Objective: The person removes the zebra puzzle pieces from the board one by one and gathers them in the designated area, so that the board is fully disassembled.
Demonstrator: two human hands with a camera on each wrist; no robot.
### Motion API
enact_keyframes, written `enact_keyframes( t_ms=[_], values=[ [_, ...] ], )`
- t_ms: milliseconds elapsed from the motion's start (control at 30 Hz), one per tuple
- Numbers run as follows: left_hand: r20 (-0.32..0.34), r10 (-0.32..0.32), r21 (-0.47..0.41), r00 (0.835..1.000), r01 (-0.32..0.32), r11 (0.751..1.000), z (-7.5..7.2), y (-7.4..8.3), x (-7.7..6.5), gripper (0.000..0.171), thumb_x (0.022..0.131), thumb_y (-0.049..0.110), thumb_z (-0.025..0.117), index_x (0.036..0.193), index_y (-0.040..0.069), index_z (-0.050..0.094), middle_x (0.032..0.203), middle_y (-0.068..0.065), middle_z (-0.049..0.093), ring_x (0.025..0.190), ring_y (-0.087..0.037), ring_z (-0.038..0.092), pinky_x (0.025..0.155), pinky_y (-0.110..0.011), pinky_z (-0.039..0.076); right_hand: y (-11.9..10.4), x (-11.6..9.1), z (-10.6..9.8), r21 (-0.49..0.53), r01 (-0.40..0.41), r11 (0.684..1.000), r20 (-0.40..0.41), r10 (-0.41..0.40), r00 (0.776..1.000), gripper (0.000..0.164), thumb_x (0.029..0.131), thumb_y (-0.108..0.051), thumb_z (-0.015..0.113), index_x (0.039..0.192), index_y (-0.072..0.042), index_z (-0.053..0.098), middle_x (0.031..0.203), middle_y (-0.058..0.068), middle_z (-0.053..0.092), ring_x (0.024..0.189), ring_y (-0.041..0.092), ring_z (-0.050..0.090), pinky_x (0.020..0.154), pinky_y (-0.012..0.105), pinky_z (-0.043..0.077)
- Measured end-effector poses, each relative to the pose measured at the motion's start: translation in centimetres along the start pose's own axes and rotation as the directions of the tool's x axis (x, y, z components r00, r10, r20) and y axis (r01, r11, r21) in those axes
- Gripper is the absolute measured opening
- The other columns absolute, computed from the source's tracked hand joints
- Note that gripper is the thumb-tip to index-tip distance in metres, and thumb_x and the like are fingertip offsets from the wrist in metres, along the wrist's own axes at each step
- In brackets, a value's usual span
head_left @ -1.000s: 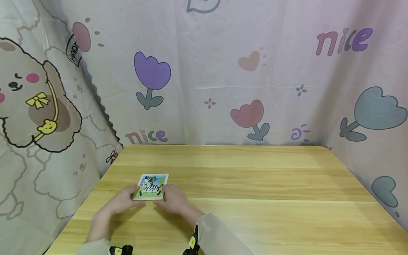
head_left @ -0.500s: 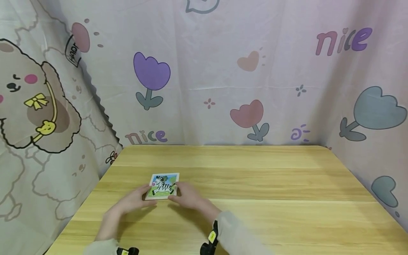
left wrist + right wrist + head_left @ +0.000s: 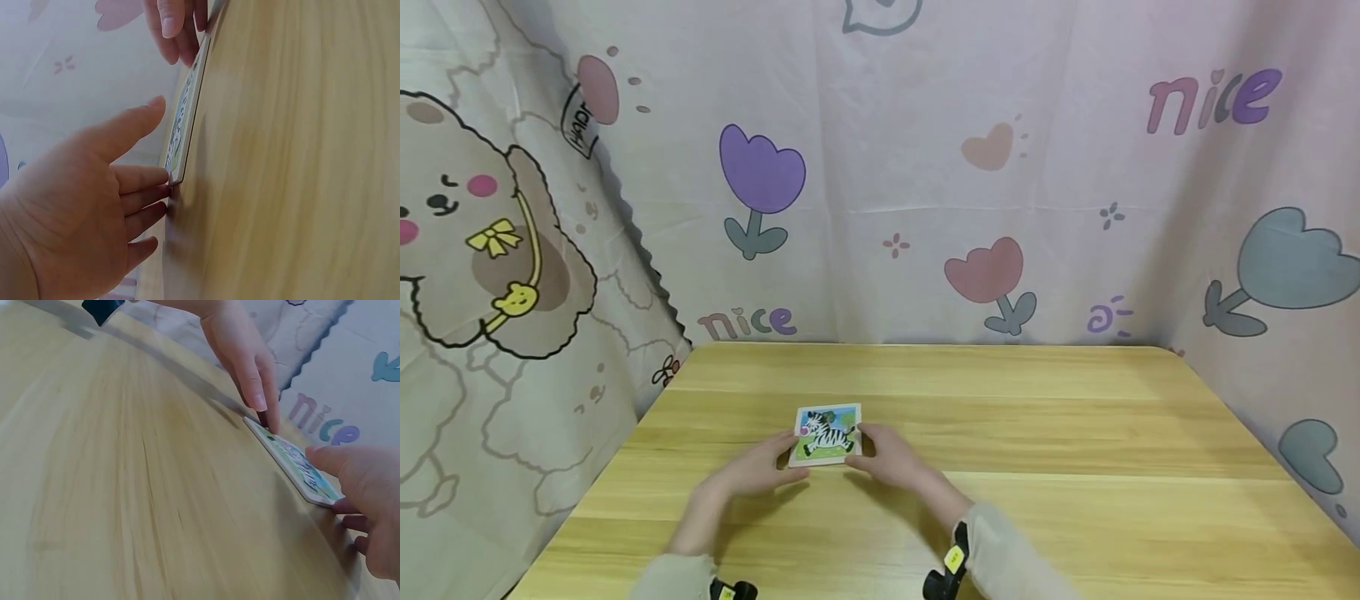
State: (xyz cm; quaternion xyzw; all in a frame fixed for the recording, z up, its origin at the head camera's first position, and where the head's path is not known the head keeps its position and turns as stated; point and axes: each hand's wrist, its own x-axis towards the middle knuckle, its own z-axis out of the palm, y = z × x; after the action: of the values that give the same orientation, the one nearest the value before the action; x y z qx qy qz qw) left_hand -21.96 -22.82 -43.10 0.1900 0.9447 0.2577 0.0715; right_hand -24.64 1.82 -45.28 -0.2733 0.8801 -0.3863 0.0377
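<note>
A flat square board with a zebra picture (image 3: 826, 435) and a white border lies on the wooden table, left of its middle. My left hand (image 3: 752, 468) is at its left edge; in the left wrist view, straight fingertips meet the edge of the zebra board (image 3: 187, 122) while the thumb stands apart above. Across from it my right hand (image 3: 893, 460) has its fingers at the right edge. The right wrist view shows the right thumb (image 3: 325, 457) held over the near end of the board, the other fingers low beside it.
The light wooden table (image 3: 1037, 433) stretches away to the right and back. Behind it hangs a printed curtain (image 3: 880, 125) with flowers and lettering, and another printed cloth (image 3: 467, 400) runs along the left side. Black wrist straps with cameras (image 3: 952, 562) sit at both cuffs.
Both hands and the zebra board between them have moved steadily to the right across the table. The board keeps nearly the same orientation, with its right side turned slightly farther back.
</note>
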Motion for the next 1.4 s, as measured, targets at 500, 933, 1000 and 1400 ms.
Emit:
enact_keyframes(
  t_ms=[500,933,1000,1400],
  values=[
    [0.078,0.109,0.044,0.991,-0.113,0.993,2.0,4.1,2.6,0.075,0.085,0.043,0.063,0.135,-0.008,0.040,0.139,-0.025,0.039,0.127,-0.040,0.037,0.104,-0.051,0.031,2.9,-3.9,-3.6,-0.022,0.013,1.000,-0.070,-0.015,0.997,0.059,0.084,-0.022,0.068,0.128,0.011,0.047,0.125,0.025,0.052,0.118,0.038,0.047,0.100,0.050,0.037],
    [0.172,0.147,0.108,0.974,-0.167,0.980,3.7,7.1,3.8,0.078,0.086,0.050,0.058,0.139,-0.004,0.037,0.144,-0.020,0.035,0.132,-0.035,0.032,0.108,-0.047,0.027,4.5,-7.9,-6.0,-0.019,-0.071,0.997,-0.163,0.068,0.984,0.055,0.081,-0.021,0.072,0.124,0.006,0.053,0.123,0.020,0.056,0.115,0.036,0.050,0.098,0.049,0.040],
    [0.181,0.150,0.117,0.972,-0.173,0.978,4.1,7.4,3.8,0.079,0.086,0.051,0.057,0.139,-0.004,0.037,0.144,-0.019,0.034,0.132,-0.033,0.032,0.108,-0.046,0.026,4.5,-8.5,-6.2,-0.027,-0.084,0.996,-0.174,0.078,0.982,0.054,0.080,-0.022,0.072,0.123,0.005,0.055,0.122,0.020,0.056,0.114,0.036,0.051,0.097,0.049,0.040],
    [0.239,0.163,0.107,0.957,-0.193,0.975,4.8,9.8,3.1,0.082,0.085,0.052,0.058,0.141,-0.003,0.034,0.146,-0.017,0.031,0.134,-0.030,0.029,0.110,-0.042,0.024,5.1,-11.5,-7.1,-0.087,-0.079,0.993,-0.198,0.061,0.978,0.053,0.076,-0.022,0.075,0.119,0.004,0.059,0.119,0.019,0.059,0.112,0.038,0.052,0.097,0.054,0.038]
  ],
)
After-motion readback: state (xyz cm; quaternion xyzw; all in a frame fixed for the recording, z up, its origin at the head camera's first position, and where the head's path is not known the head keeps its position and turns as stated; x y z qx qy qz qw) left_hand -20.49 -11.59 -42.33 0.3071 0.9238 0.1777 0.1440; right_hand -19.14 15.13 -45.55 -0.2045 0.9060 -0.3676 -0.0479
